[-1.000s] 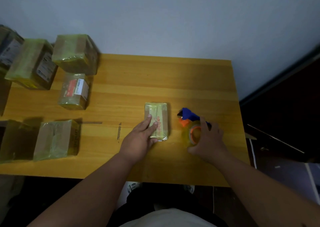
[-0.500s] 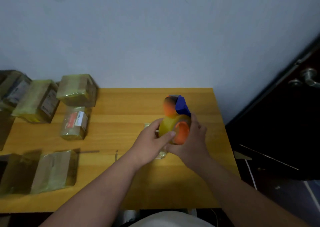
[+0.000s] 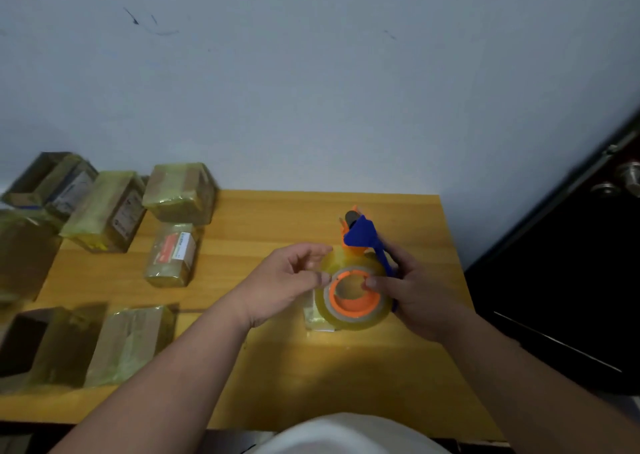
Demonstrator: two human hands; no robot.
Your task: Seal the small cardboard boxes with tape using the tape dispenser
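the tape dispenser (image 3: 356, 273) is up off the desk (image 3: 277, 367) now, held in the air over the small box (image 3: 317, 315) it is meant for — a second ago it sat on the wood beside that box, with the left hand flat on the lid. the right hand (image 3: 412, 291) grips it from the far side, its fingers (image 3: 372, 283) curled in at the orange hub with the blue handle running past the knuckles. the left hand (image 3: 284, 280) has left the box and come up to the roll; its fingers (image 3: 320, 278) are bent toward the tape's edge and seem to be pinching or picking at it, though the blur keeps me from telling whether any loose end is caught. only a corner of the small box shows under the roll, lying flat near the desk's right side.

my reading: the box is placed and the person is hunting for the tape's free end, so no strip is down on this one yet.

off to the left, well apart, the other boxes (image 3: 173, 253) sit in a loose group — most look already wrapped in yellowish tape, and one at the near left edge (image 3: 27, 346) seems to gape open.
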